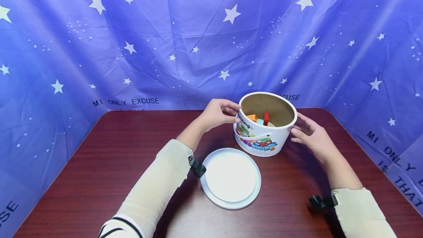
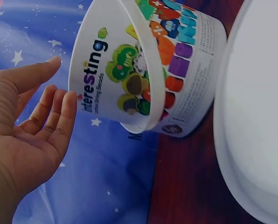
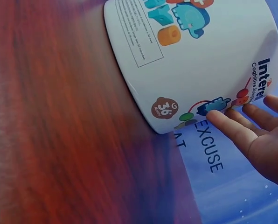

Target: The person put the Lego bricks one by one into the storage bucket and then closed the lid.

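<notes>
A white round bucket with colourful printed pictures stands without its lid at the back right of the table. Inside it lie a red block, an orange block and a pale blue piece. My left hand is at the bucket's left side near the rim, its fingertips at the wall and the fingers only slightly bent. On the opposite side my right hand has its fingertips against the wall, with the fingers extended. The bucket's white handle hangs down along the front.
A white round lid lies on the dark red wooden table, in front of the bucket. Behind the table hangs a blue curtain with white stars, which also runs along both sides.
</notes>
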`<state>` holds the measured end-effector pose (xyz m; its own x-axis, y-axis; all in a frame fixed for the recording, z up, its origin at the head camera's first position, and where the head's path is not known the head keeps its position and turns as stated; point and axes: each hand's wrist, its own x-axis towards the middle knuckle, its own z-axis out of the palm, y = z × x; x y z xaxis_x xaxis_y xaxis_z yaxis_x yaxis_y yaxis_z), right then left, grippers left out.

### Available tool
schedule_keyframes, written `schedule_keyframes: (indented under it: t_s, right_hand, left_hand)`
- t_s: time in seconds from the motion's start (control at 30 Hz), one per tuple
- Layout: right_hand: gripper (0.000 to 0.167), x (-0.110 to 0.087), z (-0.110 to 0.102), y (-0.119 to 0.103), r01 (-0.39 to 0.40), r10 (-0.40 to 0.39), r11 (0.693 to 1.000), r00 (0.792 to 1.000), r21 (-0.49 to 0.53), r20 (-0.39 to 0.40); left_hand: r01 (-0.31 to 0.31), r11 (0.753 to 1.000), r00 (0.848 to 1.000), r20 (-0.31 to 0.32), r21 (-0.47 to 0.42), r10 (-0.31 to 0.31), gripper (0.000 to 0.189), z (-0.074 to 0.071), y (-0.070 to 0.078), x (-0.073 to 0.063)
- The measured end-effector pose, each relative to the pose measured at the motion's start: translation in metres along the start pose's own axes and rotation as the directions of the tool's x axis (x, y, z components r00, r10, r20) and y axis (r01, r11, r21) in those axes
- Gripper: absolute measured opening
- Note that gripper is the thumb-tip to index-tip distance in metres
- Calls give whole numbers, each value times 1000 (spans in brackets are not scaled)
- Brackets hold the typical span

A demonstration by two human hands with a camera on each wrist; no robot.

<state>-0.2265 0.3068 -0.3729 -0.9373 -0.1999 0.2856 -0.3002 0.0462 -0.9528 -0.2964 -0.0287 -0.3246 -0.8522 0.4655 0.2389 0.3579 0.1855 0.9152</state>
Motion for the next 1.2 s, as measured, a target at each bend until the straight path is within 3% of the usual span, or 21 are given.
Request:
schedule_keyframes:
  t_s: [0.27, 0.47, 0.7, 1.03, 1.2]
  right_hand:
    - [56, -13, 5, -1, -4, 4, 997, 1000, 77, 2]
    - [35, -20, 8, -1, -35, 35, 990, 999, 136, 0]
    - [26, -27, 13, -3, -147, 150, 986, 988, 75, -38]
    - [23, -35, 20, -2, -202, 203, 979, 979, 35, -26]
    - [35, -38, 25, -2, -251, 250, 968, 968, -26, -30]
  left_hand:
    - [-15, 997, 998, -63, -73, 11, 41, -15, -14, -24]
    - [41, 994, 993, -105, -102, -52, 38, -26, -20, -46]
    - [94, 980, 989, -100, -173, -113, 38, -31, -28, -69]
    - [151, 968, 975, -132, -201, -179, 38, -37, -36, -102]
    - [170, 963, 971, -132, -210, -200, 37, -40, -41, -117]
